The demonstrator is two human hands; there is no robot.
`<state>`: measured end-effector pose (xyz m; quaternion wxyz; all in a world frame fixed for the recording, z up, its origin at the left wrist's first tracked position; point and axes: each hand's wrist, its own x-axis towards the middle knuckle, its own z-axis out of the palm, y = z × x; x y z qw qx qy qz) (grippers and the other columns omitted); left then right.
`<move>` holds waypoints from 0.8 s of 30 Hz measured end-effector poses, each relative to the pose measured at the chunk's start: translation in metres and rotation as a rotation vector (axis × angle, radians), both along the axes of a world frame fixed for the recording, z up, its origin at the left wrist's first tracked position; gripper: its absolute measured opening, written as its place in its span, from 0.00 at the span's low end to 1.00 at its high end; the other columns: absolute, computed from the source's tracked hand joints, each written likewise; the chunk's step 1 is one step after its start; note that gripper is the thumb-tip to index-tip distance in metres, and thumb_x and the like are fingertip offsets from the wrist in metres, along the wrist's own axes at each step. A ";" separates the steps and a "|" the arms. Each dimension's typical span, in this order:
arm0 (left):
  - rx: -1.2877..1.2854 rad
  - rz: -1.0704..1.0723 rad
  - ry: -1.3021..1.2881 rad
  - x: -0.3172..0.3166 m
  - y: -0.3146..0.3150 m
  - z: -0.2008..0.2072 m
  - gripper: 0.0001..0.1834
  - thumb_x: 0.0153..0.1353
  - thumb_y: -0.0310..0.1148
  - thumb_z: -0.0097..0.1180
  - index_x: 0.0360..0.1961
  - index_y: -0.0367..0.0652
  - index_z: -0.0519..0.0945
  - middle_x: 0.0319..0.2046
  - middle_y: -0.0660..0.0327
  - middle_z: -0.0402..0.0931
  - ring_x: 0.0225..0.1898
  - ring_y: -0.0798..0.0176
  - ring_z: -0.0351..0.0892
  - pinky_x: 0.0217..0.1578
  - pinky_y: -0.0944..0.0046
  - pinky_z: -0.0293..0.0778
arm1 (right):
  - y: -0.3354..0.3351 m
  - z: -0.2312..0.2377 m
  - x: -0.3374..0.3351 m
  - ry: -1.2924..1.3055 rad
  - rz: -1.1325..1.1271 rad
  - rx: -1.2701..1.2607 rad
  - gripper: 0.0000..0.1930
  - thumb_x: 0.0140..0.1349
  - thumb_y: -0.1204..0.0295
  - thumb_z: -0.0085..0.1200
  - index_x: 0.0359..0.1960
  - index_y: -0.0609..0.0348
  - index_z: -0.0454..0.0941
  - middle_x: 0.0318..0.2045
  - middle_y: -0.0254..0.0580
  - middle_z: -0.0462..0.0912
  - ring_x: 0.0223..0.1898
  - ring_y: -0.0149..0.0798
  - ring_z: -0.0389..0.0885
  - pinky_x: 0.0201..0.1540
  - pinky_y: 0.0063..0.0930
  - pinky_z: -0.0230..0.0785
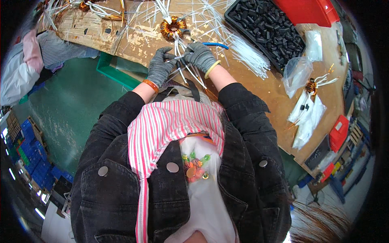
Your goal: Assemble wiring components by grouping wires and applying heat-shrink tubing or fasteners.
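Note:
Both my hands wear grey knit gloves and meet near the bench's front edge. A ring-shaped coil (173,28) wound with copper wire lies just beyond them, its white-sleeved wires (177,46) running down between my hands. My left hand (160,65) is closed, fingertips pinching the wire bundle. My right hand (199,56) is closed on the same bundle from the right. Something thin and white, perhaps a cable tie, crosses the wires at the fingertips. A curved blue handle (216,45) sticks out beside my right hand; whether I hold it is hidden.
White cable ties (251,54) lie heaped to the right. A black tray (265,30) holds small black pieces, with a red bin (310,12) behind it. Another copper coil (311,87) rests on plastic bags at right. A co-worker's sleeve (32,52) shows at far left.

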<state>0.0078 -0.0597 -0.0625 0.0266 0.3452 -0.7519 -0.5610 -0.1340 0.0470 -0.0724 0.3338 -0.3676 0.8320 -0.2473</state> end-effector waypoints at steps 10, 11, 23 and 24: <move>-0.218 -0.079 0.125 -0.003 0.000 0.001 0.19 0.47 0.25 0.59 0.42 0.39 0.72 0.29 0.57 0.77 0.32 0.63 0.77 0.36 0.65 0.72 | -0.001 0.005 0.007 -0.032 0.130 -0.024 0.16 0.51 0.63 0.51 0.37 0.60 0.75 0.33 0.53 0.78 0.34 0.51 0.76 0.39 0.35 0.68; -0.217 -0.076 0.105 -0.005 0.001 0.010 0.18 0.47 0.25 0.58 0.42 0.39 0.72 0.30 0.56 0.77 0.33 0.62 0.77 0.36 0.64 0.72 | 0.000 0.006 0.010 -0.033 0.133 -0.025 0.16 0.51 0.63 0.51 0.37 0.60 0.75 0.33 0.53 0.78 0.34 0.51 0.76 0.39 0.35 0.68; -0.512 -0.613 0.039 -0.001 -0.037 0.025 0.10 0.56 0.34 0.51 0.33 0.37 0.75 0.28 0.53 0.71 0.34 0.50 0.70 0.39 0.59 0.66 | 0.006 0.012 0.016 -0.544 -0.128 -0.369 0.13 0.54 0.71 0.52 0.42 0.55 0.76 0.31 0.42 0.79 0.31 0.35 0.76 0.36 0.27 0.68; -0.427 -0.562 0.035 -0.001 -0.038 0.027 0.10 0.56 0.33 0.50 0.33 0.37 0.75 0.28 0.52 0.71 0.34 0.51 0.70 0.39 0.59 0.66 | 0.005 0.017 0.018 -0.562 -0.104 -0.339 0.14 0.53 0.71 0.53 0.43 0.54 0.76 0.31 0.42 0.79 0.31 0.35 0.76 0.36 0.27 0.68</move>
